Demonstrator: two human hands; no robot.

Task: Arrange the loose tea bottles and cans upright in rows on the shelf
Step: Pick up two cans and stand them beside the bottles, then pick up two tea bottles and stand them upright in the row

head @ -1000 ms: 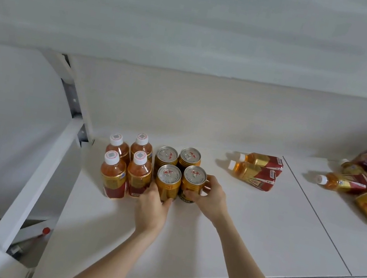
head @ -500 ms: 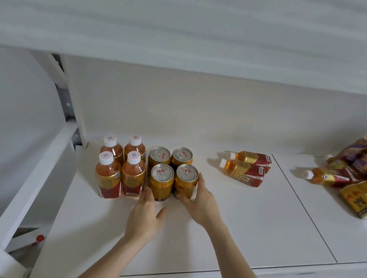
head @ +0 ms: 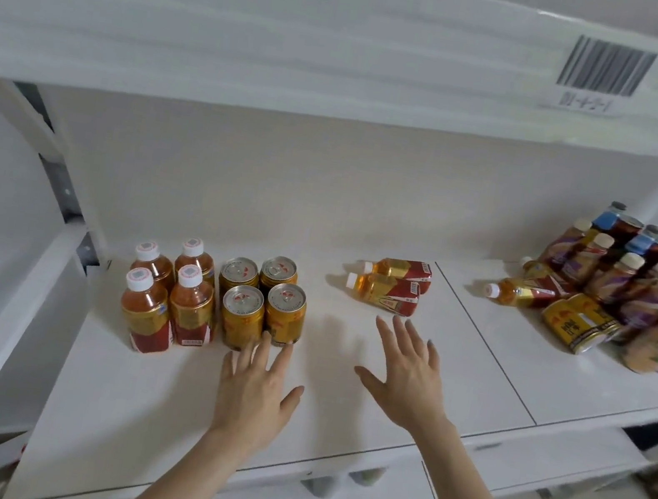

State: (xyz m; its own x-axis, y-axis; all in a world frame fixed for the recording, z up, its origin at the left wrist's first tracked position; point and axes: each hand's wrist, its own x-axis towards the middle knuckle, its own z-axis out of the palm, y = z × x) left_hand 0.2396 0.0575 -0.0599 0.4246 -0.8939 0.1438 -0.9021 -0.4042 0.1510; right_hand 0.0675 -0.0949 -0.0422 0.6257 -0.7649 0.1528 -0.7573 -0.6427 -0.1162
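Step in hand: judging by the layout, passing from the finished block to the next loose items; nothing being carried.
Shelf (head: pixel 168 405): bearing every item; white, with a seam right of centre.
Standing bottles (head: pixel 173 288): four, upright, two by two at the left end.
Standing cans (head: pixel 261 299): four, upright, two by two, touching the bottles' right side.
Left hand (head: pixel 252 398): lying flat and empty, fingers spread, fingertips (head: pixel 265 341) just at the base of the front cans.
Right hand (head: pixel 406 377): hovering empty, fingers splayed and slightly curled, reaching toward the two lying bottles (head: pixel 394 282).
Two lying bottles: resting on their sides, side by side, caps pointing left, near the seam, well apart from the block.
Further loose items: one lying bottle (head: pixel 517 291) and one lying can (head: pixel 578 322) past the seam, beside a mixed cluster (head: pixel 641 291) of other drinks.
Next move, as a judgement: closing the right hand round the nearer lying bottle, tipping it upright, setting it just right of the cans without knocking them.
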